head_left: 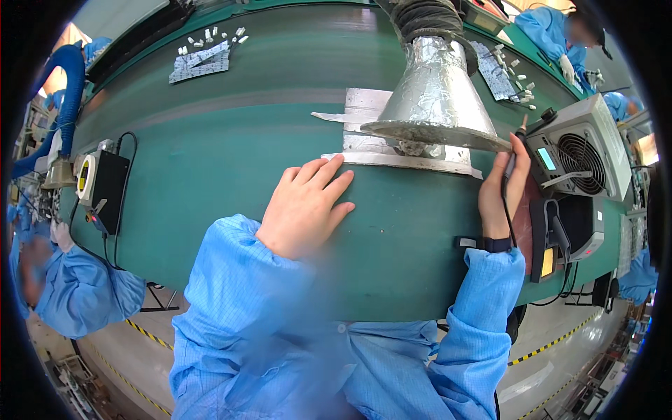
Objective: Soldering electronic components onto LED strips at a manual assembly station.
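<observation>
My left hand [308,199] lies palm down with its fingers out, fingertips at the left end of a white strip-edged plate [364,101] on the green bench. My right hand [505,185] is closed round a soldering iron [521,131], its tip pointing away from me and its thin cable trailing along the wrist. Between and beyond my hands hangs a foil-covered fume hood [441,91], which hides part of the plate. The rim of the hood is close to my right fingertips.
A fan-fronted grey unit [609,147] and a soldering iron stand [560,231] are at the right. A black box [105,185] with cables sits at the left. Strips with white connectors [199,63] lie on the far belt, more strips [493,70] behind the hood. Co-workers sit at both sides.
</observation>
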{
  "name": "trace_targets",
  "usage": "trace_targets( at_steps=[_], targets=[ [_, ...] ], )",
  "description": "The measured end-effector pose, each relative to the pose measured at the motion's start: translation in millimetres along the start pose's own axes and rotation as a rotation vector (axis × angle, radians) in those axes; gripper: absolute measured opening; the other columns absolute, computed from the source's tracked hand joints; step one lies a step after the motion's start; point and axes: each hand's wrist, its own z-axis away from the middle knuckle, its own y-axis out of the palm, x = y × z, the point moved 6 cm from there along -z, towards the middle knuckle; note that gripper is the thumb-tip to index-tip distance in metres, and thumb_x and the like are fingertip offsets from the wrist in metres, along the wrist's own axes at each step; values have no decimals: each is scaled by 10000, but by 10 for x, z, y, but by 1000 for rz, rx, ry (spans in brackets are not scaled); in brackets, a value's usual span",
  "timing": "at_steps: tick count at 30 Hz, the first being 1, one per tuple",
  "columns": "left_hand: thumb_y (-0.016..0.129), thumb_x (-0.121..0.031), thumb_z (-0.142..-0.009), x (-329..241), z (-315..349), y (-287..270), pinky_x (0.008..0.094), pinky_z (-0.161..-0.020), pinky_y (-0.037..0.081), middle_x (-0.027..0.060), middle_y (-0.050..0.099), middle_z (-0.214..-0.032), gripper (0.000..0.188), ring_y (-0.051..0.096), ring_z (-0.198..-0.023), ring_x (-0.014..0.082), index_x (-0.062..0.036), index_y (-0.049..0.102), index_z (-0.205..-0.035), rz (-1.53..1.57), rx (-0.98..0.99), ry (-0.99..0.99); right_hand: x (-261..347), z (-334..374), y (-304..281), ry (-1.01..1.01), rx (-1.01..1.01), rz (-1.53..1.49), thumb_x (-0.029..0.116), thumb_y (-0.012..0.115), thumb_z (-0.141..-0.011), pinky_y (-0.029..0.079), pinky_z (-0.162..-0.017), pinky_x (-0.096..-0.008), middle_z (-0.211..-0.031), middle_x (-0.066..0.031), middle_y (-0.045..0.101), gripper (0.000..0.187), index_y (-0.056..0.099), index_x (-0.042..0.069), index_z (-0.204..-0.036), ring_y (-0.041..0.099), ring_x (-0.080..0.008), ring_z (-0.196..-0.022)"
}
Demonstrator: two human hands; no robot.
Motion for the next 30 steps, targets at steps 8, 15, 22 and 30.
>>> trace_targets(
  at_steps=[8,15,22,30],
  targets=[
    [641,-252,-903,150,43,-74,392,-976,418,110,592,-1278,363,549,-1179,271,-66,617,-1214,127,-46,-50,48,134,-164,146,-168,-415,100,488,-1030,482,-990,-324,-1151,-82,565,277,522,11,-1291,588,-173,-1053],
    [682,-142,-859,50,14,-99,411,-984,425,146,580,-1287,393,542,-1193,313,-65,608,-1237,157,-87,-59,128,144,-204,119,-158,-378,109,496,-1029,481,-967,-308,-1122,-77,554,267,533,9,-1274,588,-163,-1032],
    [596,-197,-938,345,-204,16,436,-1021,387,153,532,-1352,359,493,-1259,316,-72,569,-1274,45,-216,-84,131,129,-194,87,-126,-306,75,475,-1025,470,-949,-296,-1133,-79,561,259,541,22,-1270,585,-163,-1038],
    [428,-338,-1028,453,-358,286,543,-1138,251,158,436,-1469,466,358,-1384,372,-89,440,-1421,-46,-89,-140,146,139,-216,114,-122,-308,39,459,-1003,434,-947,-313,-1144,-85,548,257,543,23,-1245,562,-169,-1031]
  ],
)
